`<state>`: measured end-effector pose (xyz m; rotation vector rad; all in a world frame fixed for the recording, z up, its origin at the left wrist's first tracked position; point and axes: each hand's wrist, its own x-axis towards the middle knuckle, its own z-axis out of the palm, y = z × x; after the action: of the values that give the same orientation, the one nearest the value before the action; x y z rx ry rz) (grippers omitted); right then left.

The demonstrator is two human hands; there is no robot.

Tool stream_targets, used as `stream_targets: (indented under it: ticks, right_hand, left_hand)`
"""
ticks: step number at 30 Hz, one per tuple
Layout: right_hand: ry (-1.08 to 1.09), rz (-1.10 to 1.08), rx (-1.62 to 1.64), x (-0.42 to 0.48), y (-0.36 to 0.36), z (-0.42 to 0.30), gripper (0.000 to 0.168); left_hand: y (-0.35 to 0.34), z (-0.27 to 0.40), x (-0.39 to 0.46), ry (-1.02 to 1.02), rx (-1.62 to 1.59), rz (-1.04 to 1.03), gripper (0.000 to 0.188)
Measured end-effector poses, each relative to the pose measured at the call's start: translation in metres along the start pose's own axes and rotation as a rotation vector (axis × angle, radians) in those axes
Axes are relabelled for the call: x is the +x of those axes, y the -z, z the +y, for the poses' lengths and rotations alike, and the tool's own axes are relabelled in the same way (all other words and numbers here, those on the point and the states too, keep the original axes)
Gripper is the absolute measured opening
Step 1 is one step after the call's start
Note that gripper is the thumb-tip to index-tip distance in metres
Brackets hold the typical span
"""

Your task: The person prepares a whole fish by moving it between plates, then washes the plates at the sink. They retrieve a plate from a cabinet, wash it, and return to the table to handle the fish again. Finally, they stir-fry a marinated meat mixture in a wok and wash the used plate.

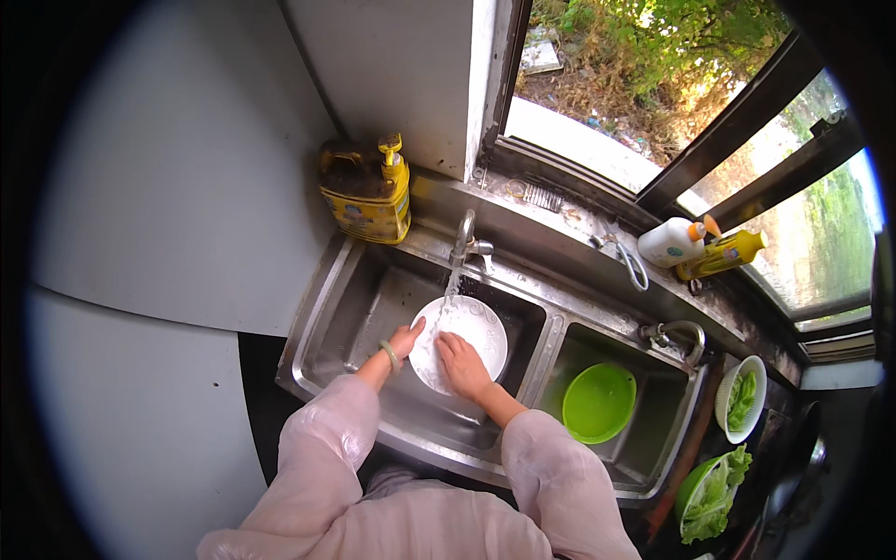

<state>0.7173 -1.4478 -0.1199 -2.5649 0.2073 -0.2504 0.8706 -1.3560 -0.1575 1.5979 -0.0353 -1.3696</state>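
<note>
A white plate with a grey scroll pattern (pixel 483 336) is held over the left basin of a stainless steel double sink (pixel 553 343). My left hand (pixel 406 339), with a pale bangle at the wrist, grips the plate's left rim; its fingers under the plate are hidden. My right hand (pixel 462 364) lies with its fingers flat on the plate's face. Water runs from the metal faucet (pixel 464 234) onto the plate's upper part.
A green plastic bowl (pixel 599 404) is in the right basin, near a second faucet (pixel 682 332). A yellow detergent jug (pixel 367 203) stands behind the left basin. Scissors (pixel 630 262) and bottles (pixel 672 242) are on the sill. Bowls of leafy greens (pixel 742 399) stand at the right.
</note>
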Motion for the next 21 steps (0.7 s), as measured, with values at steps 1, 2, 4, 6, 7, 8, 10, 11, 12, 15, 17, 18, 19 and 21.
stream_targets:
  ticks: [1, 2, 4, 6, 7, 8, 10, 11, 12, 15, 17, 18, 19, 21]
  right_hand:
    - [0.095, -0.077, 0.052, 0.002, 0.002, -0.015, 0.039]
    - [0.017, 0.017, -0.021, 0.009, -0.001, -0.002, 0.038]
    - [-0.143, 0.124, -0.085, 0.015, 0.001, 0.005, 0.038]
    - [-0.106, 0.099, -0.022, 0.008, -0.009, -0.013, 0.039]
    - [0.012, 0.050, 0.028, 0.002, -0.016, -0.028, 0.040]
    - [0.004, 0.064, 0.030, 0.003, -0.011, -0.021, 0.041]
    - [-0.237, 0.161, -0.033, 0.008, -0.011, -0.003, 0.042]
    - [-0.288, 0.154, -0.069, 0.005, -0.014, -0.005, 0.042]
    - [-0.177, 0.069, 0.073, 0.003, -0.016, -0.017, 0.041]
    - [-0.304, 0.216, -0.049, 0.012, -0.016, -0.005, 0.042]
    - [-0.275, 0.162, 0.026, 0.009, -0.017, -0.020, 0.041]
    - [-0.211, 0.144, 0.046, 0.008, -0.020, -0.026, 0.041]
    - [-0.147, 0.127, 0.066, 0.007, -0.021, -0.029, 0.040]
    - [-0.338, 0.220, -0.053, 0.011, -0.017, -0.009, 0.039]
  left_hand:
    - [-0.004, -0.001, -0.002, -0.044, 0.029, 0.084, 0.056]
    - [-0.004, 0.001, -0.001, -0.020, -0.006, 0.037, 0.057]
    - [-0.004, 0.004, -0.007, -0.003, -0.052, -0.011, 0.056]
    - [0.000, -0.008, 0.004, -0.035, -0.063, -0.019, 0.056]
    - [0.000, -0.008, 0.006, -0.029, -0.060, -0.018, 0.054]
    - [0.002, -0.006, 0.007, -0.024, -0.058, -0.017, 0.052]
    - [0.004, -0.015, 0.003, -0.013, -0.045, 0.006, 0.050]
    - [0.002, -0.021, -0.001, -0.018, -0.038, 0.024, 0.049]
    - [0.000, -0.019, -0.004, -0.027, -0.030, 0.042, 0.048]
    - [-0.009, -0.009, -0.013, 0.016, -0.138, 0.038, 0.048]
    - [-0.013, -0.014, -0.017, -0.010, -0.071, 0.084, 0.048]
    - [-0.016, -0.015, -0.020, -0.021, -0.083, 0.120, 0.048]
    - [-0.019, -0.014, -0.022, -0.032, -0.095, 0.156, 0.048]
    - [-0.016, -0.018, -0.018, -0.030, -0.120, 0.133, 0.047]
